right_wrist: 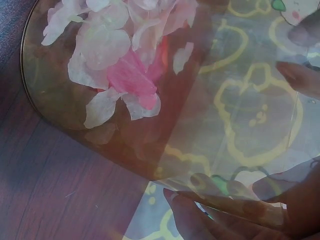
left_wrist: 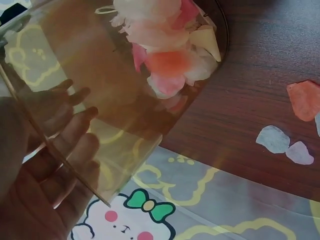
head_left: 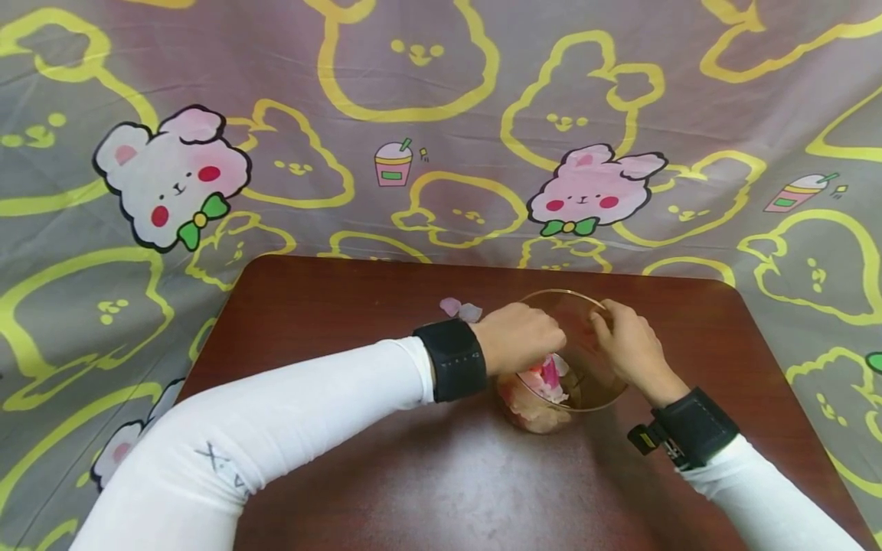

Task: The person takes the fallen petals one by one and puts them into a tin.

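Both hands — left hand (head_left: 520, 337), right hand (head_left: 630, 348) — fingers curled round tilted glass bowl (head_left: 606, 383).

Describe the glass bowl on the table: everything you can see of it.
The glass bowl is clear with an amber-brown tint and a thin round rim. It sits on the dark brown wooden table, tipped toward the person, near the far edge. Pink, white, peach and orange petals are heaped inside against its lower wall. The left hand holds its left side, fingers reaching inside; the right hand grips the far right rim. Three loose petals lie on the table just left of it.
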A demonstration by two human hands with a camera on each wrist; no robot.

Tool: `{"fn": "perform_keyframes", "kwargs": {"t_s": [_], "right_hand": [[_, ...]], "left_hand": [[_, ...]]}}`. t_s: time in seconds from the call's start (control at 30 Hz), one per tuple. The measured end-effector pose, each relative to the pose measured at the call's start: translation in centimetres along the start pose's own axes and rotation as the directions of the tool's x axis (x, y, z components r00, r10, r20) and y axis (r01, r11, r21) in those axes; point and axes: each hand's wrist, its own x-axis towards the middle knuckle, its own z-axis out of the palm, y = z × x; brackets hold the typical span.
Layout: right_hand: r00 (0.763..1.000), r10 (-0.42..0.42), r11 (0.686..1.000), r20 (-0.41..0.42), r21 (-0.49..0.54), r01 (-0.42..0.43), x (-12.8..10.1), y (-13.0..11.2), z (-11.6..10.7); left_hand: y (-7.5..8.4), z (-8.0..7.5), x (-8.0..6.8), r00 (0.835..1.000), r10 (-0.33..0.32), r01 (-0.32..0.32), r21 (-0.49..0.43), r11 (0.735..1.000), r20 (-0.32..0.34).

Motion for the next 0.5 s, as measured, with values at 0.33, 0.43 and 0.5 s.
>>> {"fn": "perform_keyframes", "kwargs": {"t_s": [0.33,0.43,0.5], "right_hand": [[1.000,-0.002,1.000,-0.009,-0.014,0.002,0.0,0.1,0.1],[1.000,-0.007,1.000,-0.008,-0.011,0.007,0.0,0.1,0.1],[1.000,-0.007,1.000,-0.004,-0.008,0.007,0.0,0.1,0.0]], "left_hand": [[-2.7,-1.4,-1.1,0.972,-0.144,0.119,-0.138,0.983,-0.187],[-4.3,-1.2,-2.2,0.941,-0.221,0.173,-0.195,0.965,-0.258],[-5.3,-0.7,-3.1,0.922,-0.272,0.212,-0.228,0.950,-0.277]]}}
